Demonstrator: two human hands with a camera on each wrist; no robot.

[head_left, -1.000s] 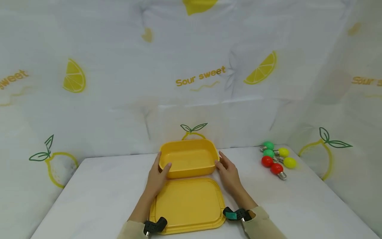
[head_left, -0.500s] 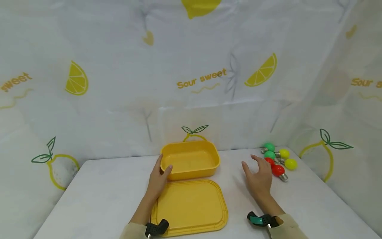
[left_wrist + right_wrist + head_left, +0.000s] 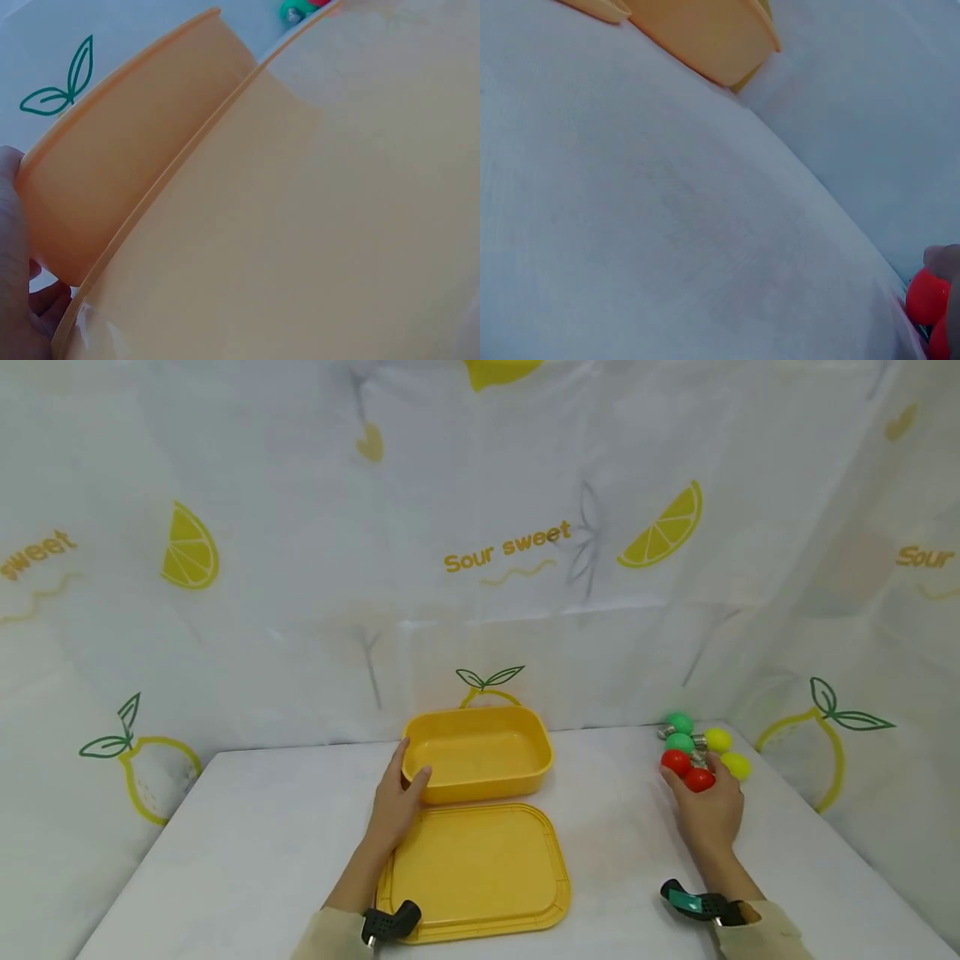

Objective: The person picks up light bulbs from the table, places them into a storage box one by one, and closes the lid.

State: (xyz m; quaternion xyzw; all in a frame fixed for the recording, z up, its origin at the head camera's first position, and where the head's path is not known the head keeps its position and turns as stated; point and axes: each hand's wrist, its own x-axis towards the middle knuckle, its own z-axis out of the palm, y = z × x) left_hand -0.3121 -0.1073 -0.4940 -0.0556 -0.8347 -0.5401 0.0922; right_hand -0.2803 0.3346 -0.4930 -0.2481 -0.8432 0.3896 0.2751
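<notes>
In the head view my left hand [image 3: 395,802] holds the left front corner of a yellow plastic box [image 3: 480,752], thumb at the front and fingers along the left side. In the left wrist view, the fingers [image 3: 13,225] show at the box's end wall [image 3: 135,142]. A flat yellow lid [image 3: 476,868] lies just in front of the box. At the right, my right hand [image 3: 712,810] has its thumb and fingers round the nearer red light bulb [image 3: 699,779]; the bulb's metal base is hidden. Another red light bulb [image 3: 676,762] sits by the thumb tip.
Beyond the right hand lie green light bulbs [image 3: 679,743] and yellow light bulbs [image 3: 717,741], close together near the table's back right corner. A white sheet printed with lemons [image 3: 660,531] hangs behind and beside the white table [image 3: 262,843].
My right hand has left the box's right side and moved right to the red bulbs, where its fingers now surround one. The left hand, box and lid have stayed in place.
</notes>
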